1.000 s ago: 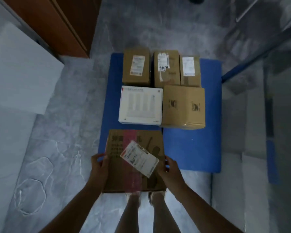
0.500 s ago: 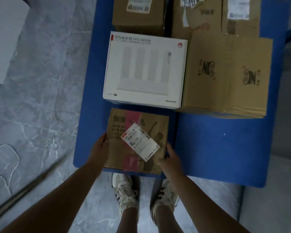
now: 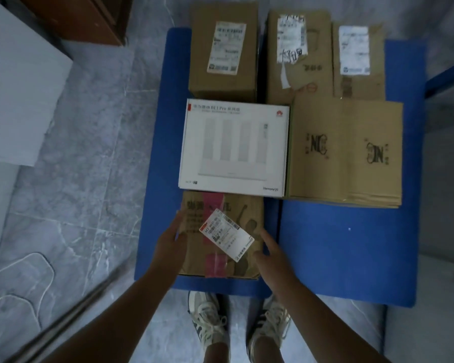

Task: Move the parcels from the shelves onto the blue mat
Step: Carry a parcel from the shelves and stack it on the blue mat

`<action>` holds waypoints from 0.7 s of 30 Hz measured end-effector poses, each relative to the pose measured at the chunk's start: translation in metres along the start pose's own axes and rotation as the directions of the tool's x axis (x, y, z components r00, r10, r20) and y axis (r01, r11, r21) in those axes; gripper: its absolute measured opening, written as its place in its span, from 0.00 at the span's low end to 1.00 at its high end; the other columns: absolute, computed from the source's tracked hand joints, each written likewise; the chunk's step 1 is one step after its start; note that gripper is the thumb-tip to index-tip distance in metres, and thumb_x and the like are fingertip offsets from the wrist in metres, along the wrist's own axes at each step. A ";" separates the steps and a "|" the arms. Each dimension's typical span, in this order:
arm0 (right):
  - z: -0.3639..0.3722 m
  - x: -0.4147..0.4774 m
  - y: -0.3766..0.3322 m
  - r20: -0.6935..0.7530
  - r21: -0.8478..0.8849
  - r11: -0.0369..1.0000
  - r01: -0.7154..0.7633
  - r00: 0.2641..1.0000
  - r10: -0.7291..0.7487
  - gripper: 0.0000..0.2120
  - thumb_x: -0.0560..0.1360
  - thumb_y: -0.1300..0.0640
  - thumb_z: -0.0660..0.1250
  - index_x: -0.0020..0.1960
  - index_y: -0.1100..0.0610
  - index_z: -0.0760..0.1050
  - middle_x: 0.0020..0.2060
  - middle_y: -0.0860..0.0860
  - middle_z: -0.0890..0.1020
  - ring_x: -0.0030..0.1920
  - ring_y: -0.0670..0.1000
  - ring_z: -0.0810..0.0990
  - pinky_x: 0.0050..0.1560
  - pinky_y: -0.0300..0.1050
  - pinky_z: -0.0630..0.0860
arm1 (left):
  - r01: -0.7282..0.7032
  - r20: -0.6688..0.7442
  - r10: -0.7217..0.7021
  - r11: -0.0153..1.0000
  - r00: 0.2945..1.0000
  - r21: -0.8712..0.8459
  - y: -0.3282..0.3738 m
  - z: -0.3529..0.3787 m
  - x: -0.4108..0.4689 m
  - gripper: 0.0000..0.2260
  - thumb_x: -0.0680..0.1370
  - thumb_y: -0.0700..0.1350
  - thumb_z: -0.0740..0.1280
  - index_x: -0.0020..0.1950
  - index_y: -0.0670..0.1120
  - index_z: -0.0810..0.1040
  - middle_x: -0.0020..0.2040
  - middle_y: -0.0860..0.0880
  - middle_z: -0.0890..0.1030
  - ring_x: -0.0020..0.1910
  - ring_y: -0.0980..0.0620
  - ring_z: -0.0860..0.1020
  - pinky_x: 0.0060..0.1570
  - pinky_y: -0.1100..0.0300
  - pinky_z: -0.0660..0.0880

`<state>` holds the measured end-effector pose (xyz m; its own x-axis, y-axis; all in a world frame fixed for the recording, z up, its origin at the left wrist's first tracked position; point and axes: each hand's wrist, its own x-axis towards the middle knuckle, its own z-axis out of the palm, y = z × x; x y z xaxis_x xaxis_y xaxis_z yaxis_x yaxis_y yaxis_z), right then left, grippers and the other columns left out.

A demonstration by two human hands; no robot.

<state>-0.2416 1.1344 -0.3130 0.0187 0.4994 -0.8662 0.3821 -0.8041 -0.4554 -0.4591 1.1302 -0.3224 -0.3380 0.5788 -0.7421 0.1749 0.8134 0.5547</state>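
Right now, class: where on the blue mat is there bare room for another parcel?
Bare blue mat lies right of the pink-taped parcel, below the NC-printed box. The far rows are packed edge to edge.

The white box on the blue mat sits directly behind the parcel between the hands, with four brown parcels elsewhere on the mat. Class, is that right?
Not quite. The head view shows the white box behind the parcel between the hands, but five brown parcels on the blue mat in all, that one included.

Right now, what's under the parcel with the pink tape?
The blue mat shows around the pink-taped parcel; the part under it is covered. Left hand and right hand flank it.
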 end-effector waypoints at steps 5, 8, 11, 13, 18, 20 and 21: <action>-0.023 -0.068 -0.079 -0.023 -0.045 0.991 0.122 0.992 -0.123 0.26 0.81 0.61 0.58 0.76 0.44 0.61 0.66 0.51 0.75 0.48 0.44 0.78 0.38 0.27 0.74 | -0.183 0.106 0.169 0.973 0.980 0.143 0.076 -0.023 -0.071 0.23 0.81 0.39 0.59 0.62 0.69 0.69 0.59 0.57 0.77 0.52 0.59 0.78 0.44 0.69 0.71; -0.054 -0.129 -0.142 -0.067 -0.097 0.979 0.179 0.980 -0.186 0.28 0.80 0.63 0.58 0.78 0.47 0.59 0.70 0.55 0.72 0.44 0.49 0.80 0.37 0.31 0.74 | -0.359 0.177 0.320 0.892 0.931 0.274 0.145 -0.023 -0.130 0.21 0.82 0.40 0.59 0.72 0.57 0.68 0.71 0.53 0.71 0.65 0.54 0.72 0.59 0.61 0.74; -0.096 -0.202 -0.206 -0.149 -0.181 0.931 0.317 0.927 -0.345 0.28 0.79 0.64 0.59 0.78 0.51 0.60 0.75 0.54 0.66 0.62 0.55 0.76 0.58 0.43 0.76 | -0.567 0.234 0.519 0.783 0.822 0.254 0.231 -0.029 -0.193 0.21 0.82 0.41 0.59 0.75 0.53 0.66 0.77 0.50 0.64 0.75 0.52 0.63 0.74 0.49 0.60; -0.124 -0.256 -0.239 -0.222 -0.195 0.902 0.385 0.878 -0.423 0.26 0.79 0.63 0.60 0.76 0.52 0.63 0.73 0.53 0.68 0.63 0.54 0.75 0.56 0.40 0.74 | -0.682 0.282 0.621 0.683 0.731 0.261 0.282 -0.042 -0.237 0.19 0.82 0.41 0.60 0.73 0.49 0.69 0.75 0.47 0.66 0.75 0.50 0.63 0.75 0.51 0.56; -0.178 -0.374 -0.255 -0.357 -0.227 0.868 0.442 0.791 -0.496 0.25 0.78 0.65 0.61 0.74 0.53 0.65 0.72 0.52 0.68 0.67 0.52 0.72 0.54 0.28 0.67 | -0.814 0.295 0.758 0.535 0.581 0.226 0.350 -0.078 -0.341 0.17 0.79 0.38 0.63 0.68 0.44 0.76 0.68 0.45 0.75 0.67 0.47 0.72 0.68 0.58 0.67; -0.189 -0.411 -0.242 -0.383 -0.219 0.873 0.436 0.784 -0.488 0.25 0.78 0.65 0.62 0.74 0.54 0.65 0.72 0.53 0.68 0.70 0.53 0.68 0.60 0.36 0.67 | -0.822 0.314 0.761 0.505 0.568 0.263 0.360 -0.087 -0.373 0.17 0.80 0.40 0.62 0.69 0.46 0.75 0.71 0.47 0.72 0.69 0.49 0.70 0.69 0.54 0.66; -0.192 -0.426 -0.235 -0.396 -0.208 0.876 0.435 0.782 -0.482 0.25 0.78 0.66 0.62 0.74 0.55 0.66 0.71 0.54 0.69 0.70 0.54 0.69 0.61 0.38 0.67 | -0.828 0.326 0.763 0.488 0.558 0.275 0.363 -0.090 -0.387 0.18 0.80 0.41 0.62 0.70 0.47 0.74 0.72 0.48 0.71 0.69 0.50 0.69 0.70 0.54 0.66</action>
<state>-0.1622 1.1731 0.2024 0.1959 0.9056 -0.3763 0.5351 -0.4202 -0.7329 -0.3478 1.1965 0.1998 0.2464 0.9625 -0.1132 0.6199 -0.0667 0.7819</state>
